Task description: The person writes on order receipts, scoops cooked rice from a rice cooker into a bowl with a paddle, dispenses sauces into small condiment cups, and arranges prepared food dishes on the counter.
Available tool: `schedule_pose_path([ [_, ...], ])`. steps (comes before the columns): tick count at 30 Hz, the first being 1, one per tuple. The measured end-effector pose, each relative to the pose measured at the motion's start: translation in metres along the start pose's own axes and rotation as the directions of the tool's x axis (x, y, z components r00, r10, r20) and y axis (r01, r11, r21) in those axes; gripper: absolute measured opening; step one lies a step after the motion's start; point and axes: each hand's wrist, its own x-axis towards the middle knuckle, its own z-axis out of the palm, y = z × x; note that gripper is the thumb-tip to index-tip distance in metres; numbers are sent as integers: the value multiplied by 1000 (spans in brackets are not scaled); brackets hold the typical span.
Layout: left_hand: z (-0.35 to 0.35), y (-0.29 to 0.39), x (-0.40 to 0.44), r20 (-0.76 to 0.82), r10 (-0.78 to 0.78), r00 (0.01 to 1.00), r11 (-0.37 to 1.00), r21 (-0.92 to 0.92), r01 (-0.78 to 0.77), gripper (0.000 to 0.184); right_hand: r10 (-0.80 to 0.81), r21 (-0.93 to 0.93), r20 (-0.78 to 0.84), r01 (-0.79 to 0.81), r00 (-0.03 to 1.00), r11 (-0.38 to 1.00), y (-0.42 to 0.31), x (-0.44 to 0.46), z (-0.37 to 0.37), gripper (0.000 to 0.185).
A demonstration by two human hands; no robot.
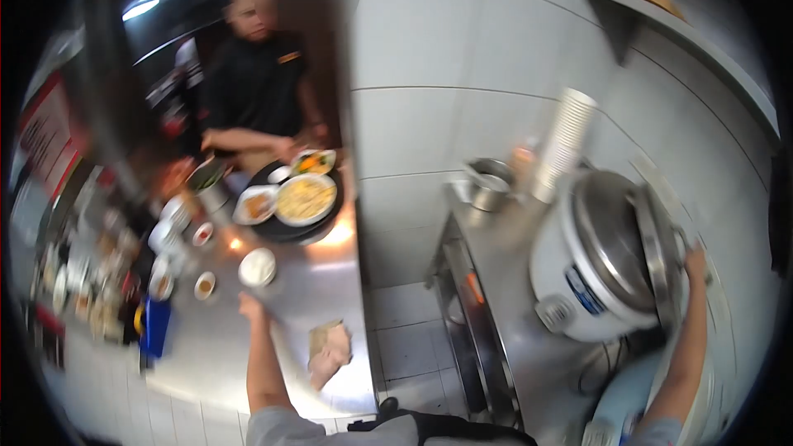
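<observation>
My right hand (695,264) is at the far right, its fingers closed at the knob side of a metal lid (658,252). The lid stands tilted at the right side of a large white rice cooker (552,260). On the left, my left hand (250,307) is over the steel counter, just below a white bowl (258,268) of white food that looks like rice. Its fingers are blurred, and I cannot tell whether they touch the bowl. A crumpled brown cloth or paper (329,353) lies right of my left forearm.
Opposite, a person in black (256,87) reaches toward a dark round tray (307,233) with several dishes. Small sauce cups and a blue box (154,326) line the left. A tall cup stack (565,144) and a metal pot (491,183) stand beside the cooker. A shelf (686,41) juts out above.
</observation>
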Motion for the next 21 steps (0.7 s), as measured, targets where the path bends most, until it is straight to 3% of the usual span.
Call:
schedule_pose_path([
  [2,-34,1,-72,27,208,978,940,270,-207,45,-33,167,-13,35,999,985,53,40,54,55],
  [4,-69,-13,-148,256,568,782,688,373,-622,44,135,498,320,-288,938,818,30,47,41,51],
  [5,-82,-5,-198,362,592,721,636,340,-693,42,130,586,531,-474,837,657,5,33,16,50],
  [8,-101,11,-301,714,552,430,361,260,-896,39,128,516,428,-358,895,778,-49,-3,-38,44],
  [10,-100,16,-336,786,426,448,205,399,-894,39,19,712,222,-175,975,680,-22,9,-14,44],
  [11,-96,12,-336,752,474,457,169,432,-886,39,-17,787,114,-80,993,611,0,15,4,44],
  [13,-96,8,-326,741,489,460,215,409,-887,39,-251,563,33,190,967,804,47,34,-12,45],
  [14,-98,7,-324,739,497,455,236,389,-890,38,-295,458,43,244,955,855,66,30,-35,45],
  [15,-100,7,-325,741,522,421,180,388,-904,37,-275,402,74,224,959,888,81,13,-56,46],
  [21,-102,-1,-320,705,576,415,211,362,-908,37,-63,196,155,32,986,980,169,-146,-176,48],
])
